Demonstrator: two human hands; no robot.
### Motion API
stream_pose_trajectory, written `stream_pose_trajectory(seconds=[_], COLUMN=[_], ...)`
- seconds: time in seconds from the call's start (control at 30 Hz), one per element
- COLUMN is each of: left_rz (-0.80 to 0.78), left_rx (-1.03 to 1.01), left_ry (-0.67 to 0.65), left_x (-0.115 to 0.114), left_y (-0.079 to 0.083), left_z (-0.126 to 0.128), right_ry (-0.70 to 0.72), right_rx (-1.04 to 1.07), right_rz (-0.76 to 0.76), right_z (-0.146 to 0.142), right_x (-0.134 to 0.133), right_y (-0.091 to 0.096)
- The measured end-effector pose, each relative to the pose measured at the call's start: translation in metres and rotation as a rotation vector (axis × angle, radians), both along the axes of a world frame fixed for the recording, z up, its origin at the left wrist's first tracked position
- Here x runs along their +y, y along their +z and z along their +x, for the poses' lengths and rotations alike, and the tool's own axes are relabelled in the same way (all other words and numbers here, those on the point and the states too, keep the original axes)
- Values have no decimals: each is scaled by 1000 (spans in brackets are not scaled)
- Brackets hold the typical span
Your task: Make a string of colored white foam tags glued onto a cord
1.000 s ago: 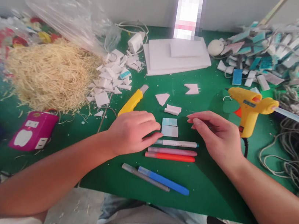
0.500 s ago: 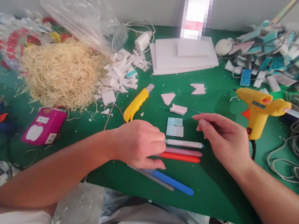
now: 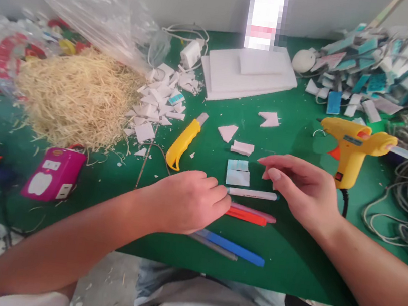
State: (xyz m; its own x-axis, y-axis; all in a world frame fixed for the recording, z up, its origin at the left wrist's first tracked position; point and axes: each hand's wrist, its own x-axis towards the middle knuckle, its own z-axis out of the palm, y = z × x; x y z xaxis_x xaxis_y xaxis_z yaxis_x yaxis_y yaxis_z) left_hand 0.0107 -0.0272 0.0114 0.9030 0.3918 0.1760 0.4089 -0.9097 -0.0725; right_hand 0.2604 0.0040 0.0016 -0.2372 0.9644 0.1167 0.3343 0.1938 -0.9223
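Left hand (image 3: 191, 203): fingers curled shut on ends of pink marker (image 3: 256, 213) and red marker (image 3: 248, 218). Right hand (image 3: 303, 190): fingers loosely open above white marker (image 3: 253, 194), green bench (image 3: 288, 256).

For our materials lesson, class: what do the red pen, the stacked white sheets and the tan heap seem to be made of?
Red pen: probably plastic; smooth, evenly coloured barrel with slight sheen. White sheets: likely foam board; matte, thick, with straight cut edges. Tan heap: looks like dry straw or raffia; thin, matte, tangled strands.
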Motion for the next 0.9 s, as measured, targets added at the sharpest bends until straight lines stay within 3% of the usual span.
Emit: stream_pose_trajectory(seconds=[0.2,0.3,0.4,0.53,0.67,0.9], left_rz=[91,63,28,20,24,-40], left_rx=[-126,-240,-303,-385,-490,-563], left_ry=[-51,-49,-28,62,242,388], left_x=[0,5,12,15,13,13], left_y=[2,1,-1,-6,-7,-10], left_z=[0,-1,-2,-4,-5,-2], right_ry=[-2,40,251,497,451,203], right_rx=[28,155,276,154,-10,-175], right_rz=[-33,-39,-8,170,372,447], right_z=[0,3,8,9,6,4], right_x=[-1,0,2,7,5,1], right_y=[0,0,0,1,3,6])
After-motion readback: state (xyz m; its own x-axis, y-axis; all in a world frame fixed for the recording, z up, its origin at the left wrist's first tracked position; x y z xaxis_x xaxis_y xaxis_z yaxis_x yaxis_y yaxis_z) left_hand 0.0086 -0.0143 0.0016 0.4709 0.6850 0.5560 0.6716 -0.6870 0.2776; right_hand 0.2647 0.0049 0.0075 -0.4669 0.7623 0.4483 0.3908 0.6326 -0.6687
